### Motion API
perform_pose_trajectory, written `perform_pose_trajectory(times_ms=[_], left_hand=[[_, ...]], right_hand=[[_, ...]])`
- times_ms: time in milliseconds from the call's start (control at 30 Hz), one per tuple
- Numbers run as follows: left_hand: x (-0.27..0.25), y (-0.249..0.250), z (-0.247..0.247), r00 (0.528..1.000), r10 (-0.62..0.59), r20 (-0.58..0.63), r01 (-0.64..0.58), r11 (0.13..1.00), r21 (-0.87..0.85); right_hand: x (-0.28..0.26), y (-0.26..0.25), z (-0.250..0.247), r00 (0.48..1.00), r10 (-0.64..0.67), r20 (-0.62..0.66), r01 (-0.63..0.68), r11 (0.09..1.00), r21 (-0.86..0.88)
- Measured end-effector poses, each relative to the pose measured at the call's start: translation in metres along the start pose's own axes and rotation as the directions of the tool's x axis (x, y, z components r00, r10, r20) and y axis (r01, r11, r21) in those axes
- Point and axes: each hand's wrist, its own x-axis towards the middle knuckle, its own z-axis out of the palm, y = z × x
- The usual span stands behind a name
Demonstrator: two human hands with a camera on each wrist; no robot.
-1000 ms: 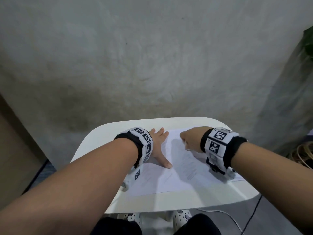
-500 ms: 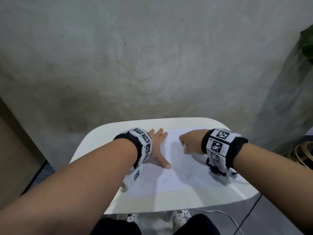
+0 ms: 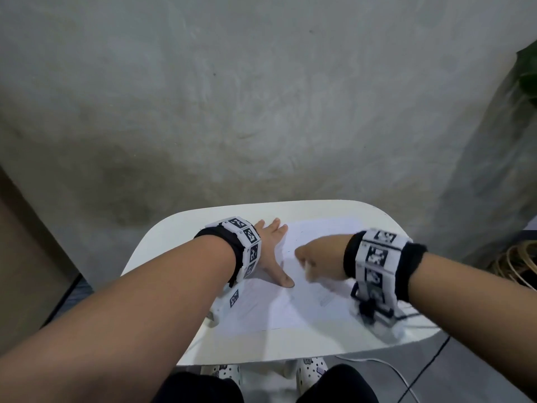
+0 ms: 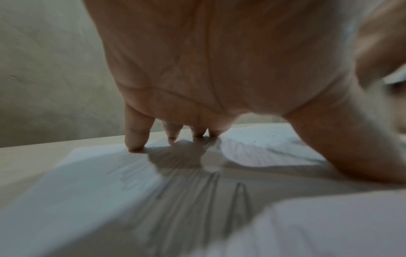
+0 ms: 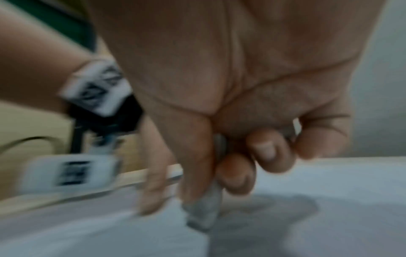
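A white sheet of paper (image 3: 305,312) with faint pencil lines lies on a small white table (image 3: 180,231). My left hand (image 3: 271,251) rests flat on the sheet's left part, fingers straight, with its fingertips (image 4: 135,142) pressing the paper (image 4: 77,182) down. My right hand (image 3: 316,260) is curled over the middle of the sheet and blurred. In the right wrist view its thumb and fingers pinch a small grey eraser (image 5: 205,212), whose lower end touches the paper (image 5: 329,182). From the head view the eraser is hidden under the hand.
A grey plastered wall (image 3: 261,112) stands close behind the table. A brown panel (image 3: 26,257) is at the left, a coiled woven thing (image 3: 517,266) on the floor at the right. Cables (image 3: 386,370) run on the floor by my patterned shoes (image 3: 226,373).
My right hand has slid toward me and slightly left over the paper and is now motion-blurred. The left hand has stayed flat in the same place.
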Motion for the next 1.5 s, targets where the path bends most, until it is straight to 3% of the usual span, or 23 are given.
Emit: perform_pose_trajectory(times_ms=[67, 133, 200, 233, 300, 367, 500, 567, 667, 800, 867, 967, 1067, 1133, 1233, 1333, 1400, 1500], left_hand=[[0.000, -0.002, 0.000, 1.000, 0.000, 0.004, 0.000, 1.000, -0.008], [-0.001, -0.001, 0.002, 1.000, -0.005, -0.004, 0.005, 1.000, -0.005], [-0.002, 0.002, 0.002, 1.000, -0.007, -0.028, 0.008, 1.000, 0.014], [-0.002, 0.001, 0.002, 1.000, -0.004, -0.031, 0.004, 1.000, 0.011], [0.000, -0.001, 0.003, 1.000, 0.001, -0.016, -0.001, 1.000, -0.008], [0.000, -0.002, 0.002, 1.000, -0.004, -0.009, 0.004, 1.000, -0.012], [-0.003, 0.003, 0.001, 1.000, -0.005, -0.022, 0.006, 1.000, 0.012], [-0.002, 0.000, 0.000, 1.000, 0.003, -0.009, -0.003, 1.000, -0.013], [0.000, -0.002, 0.002, 1.000, 0.003, 0.002, -0.003, 1.000, -0.027], [0.000, 0.000, 0.000, 1.000, 0.003, -0.002, -0.003, 1.000, -0.016], [0.001, -0.002, 0.000, 1.000, 0.007, 0.007, -0.007, 1.000, -0.025], [0.002, -0.004, 0.002, 1.000, 0.003, 0.004, -0.003, 1.000, -0.025], [0.001, -0.001, 0.003, 1.000, -0.003, -0.011, 0.003, 1.000, 0.000], [0.001, -0.002, 0.002, 1.000, 0.005, -0.007, -0.005, 1.000, -0.011], [0.001, -0.003, 0.001, 1.000, 0.006, 0.007, -0.006, 1.000, -0.023], [0.002, -0.001, 0.000, 1.000, 0.001, 0.009, -0.001, 1.000, -0.013], [0.003, -0.002, 0.000, 1.000, 0.004, 0.017, -0.004, 1.000, -0.018], [0.001, -0.002, 0.000, 1.000, 0.005, 0.014, -0.004, 1.000, -0.022]], right_hand=[[0.001, 0.015, -0.006, 0.995, 0.087, -0.052, -0.086, 0.996, 0.004], [0.000, 0.007, -0.003, 0.991, 0.086, -0.103, -0.096, 0.991, -0.093], [-0.005, -0.013, 0.005, 0.997, -0.033, -0.074, 0.020, 0.986, -0.163], [-0.004, -0.013, 0.006, 0.998, -0.044, -0.054, 0.038, 0.992, -0.118], [0.000, 0.005, -0.001, 0.998, 0.038, -0.048, -0.039, 0.999, -0.023], [0.001, 0.017, -0.006, 0.989, 0.108, -0.103, -0.115, 0.991, -0.066], [-0.008, -0.015, 0.002, 0.999, -0.036, -0.001, 0.035, 0.990, -0.138], [-0.004, 0.000, -0.006, 1.000, -0.019, 0.010, 0.020, 0.993, -0.114], [-0.004, 0.015, -0.009, 0.997, 0.054, -0.048, -0.066, 0.951, -0.301], [-0.009, -0.007, 0.006, 0.996, -0.028, -0.087, 0.019, 0.995, -0.100], [-0.002, 0.013, 0.001, 0.997, 0.054, -0.060, -0.052, 0.998, 0.040], [-0.002, 0.017, -0.001, 0.986, 0.113, -0.126, -0.119, 0.992, -0.042], [-0.005, -0.005, 0.008, 0.998, -0.013, -0.057, 0.009, 0.997, -0.075], [-0.001, 0.010, 0.001, 0.997, 0.068, -0.040, -0.067, 0.997, 0.024], [-0.005, 0.020, -0.001, 0.979, 0.154, -0.131, -0.157, 0.988, -0.013], [-0.010, -0.006, 0.011, 0.998, -0.005, -0.060, 0.001, 0.998, -0.070], [-0.005, 0.005, 0.006, 0.999, 0.042, -0.020, -0.041, 0.999, 0.031], [-0.003, 0.021, 0.002, 0.983, 0.147, -0.113, -0.146, 0.989, 0.013]])
